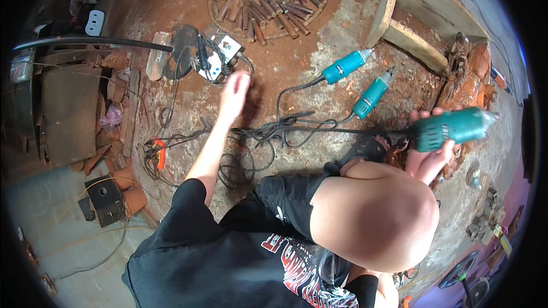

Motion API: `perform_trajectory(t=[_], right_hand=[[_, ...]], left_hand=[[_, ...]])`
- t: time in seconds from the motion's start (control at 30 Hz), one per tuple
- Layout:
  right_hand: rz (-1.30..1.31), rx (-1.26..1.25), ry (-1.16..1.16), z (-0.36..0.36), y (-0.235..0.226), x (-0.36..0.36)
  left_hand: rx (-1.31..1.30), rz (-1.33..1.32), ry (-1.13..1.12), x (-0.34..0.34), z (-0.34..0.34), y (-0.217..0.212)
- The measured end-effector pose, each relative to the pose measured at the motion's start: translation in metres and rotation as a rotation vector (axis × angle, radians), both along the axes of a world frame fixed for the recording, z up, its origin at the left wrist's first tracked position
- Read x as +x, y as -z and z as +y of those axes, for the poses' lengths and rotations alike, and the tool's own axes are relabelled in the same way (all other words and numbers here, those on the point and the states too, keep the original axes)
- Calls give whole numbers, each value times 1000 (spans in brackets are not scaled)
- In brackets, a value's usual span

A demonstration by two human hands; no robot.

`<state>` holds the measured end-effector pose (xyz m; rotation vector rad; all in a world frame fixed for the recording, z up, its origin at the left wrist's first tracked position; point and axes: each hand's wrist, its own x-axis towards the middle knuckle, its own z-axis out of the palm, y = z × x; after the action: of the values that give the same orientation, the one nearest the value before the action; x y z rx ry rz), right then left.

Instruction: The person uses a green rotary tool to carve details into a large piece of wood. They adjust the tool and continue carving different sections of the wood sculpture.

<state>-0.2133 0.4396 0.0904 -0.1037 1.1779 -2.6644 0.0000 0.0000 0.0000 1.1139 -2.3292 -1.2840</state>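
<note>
Dirt-covered floor (pixel 285 68) surrounds the right hand (pixel 436 155), wrapped around the teal die grinder (pixel 456 129); just beyond the left hand (pixel 235 92), its grip unclear, sits the white electrical box (pixel 230 47). Keep the cord (pixel 354 132) slack.

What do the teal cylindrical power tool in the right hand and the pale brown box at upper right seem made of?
Teal power tool: probably smooth moulded plastic, judging by its evenly coloured, rounded casing.
Pale brown box: likely unvarnished wood, from its thick, matt, dusty boards.
</note>
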Motion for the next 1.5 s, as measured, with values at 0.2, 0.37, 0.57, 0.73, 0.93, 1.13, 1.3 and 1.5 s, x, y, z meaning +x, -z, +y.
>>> perform_trajectory(t=[0.2,0.37,0.57,0.73,0.93,1.13,1.3,1.5], right_hand=[[221,-99,199,30,-37,-21],[241,45,416,20,-49,-21],[79,98,448,51,-38,-6],[66,32,599,98,-41,-6],[108,139,728,153,-51,18],[246,545,934,220,-92,62],[540,1322,924,271,-171,130],[-206,761,507,219,-148,175]], left_hand=[[396,-417,743,-3,76,-22],[597,-165,550,32,81,-29],[713,-162,79,53,64,-11],[421,107,-281,89,-1,40],[254,241,-938,158,-92,57],[-102,-434,-24,124,-82,49],[-689,-444,412,17,-35,12],[-544,546,956,-163,227,-85]])
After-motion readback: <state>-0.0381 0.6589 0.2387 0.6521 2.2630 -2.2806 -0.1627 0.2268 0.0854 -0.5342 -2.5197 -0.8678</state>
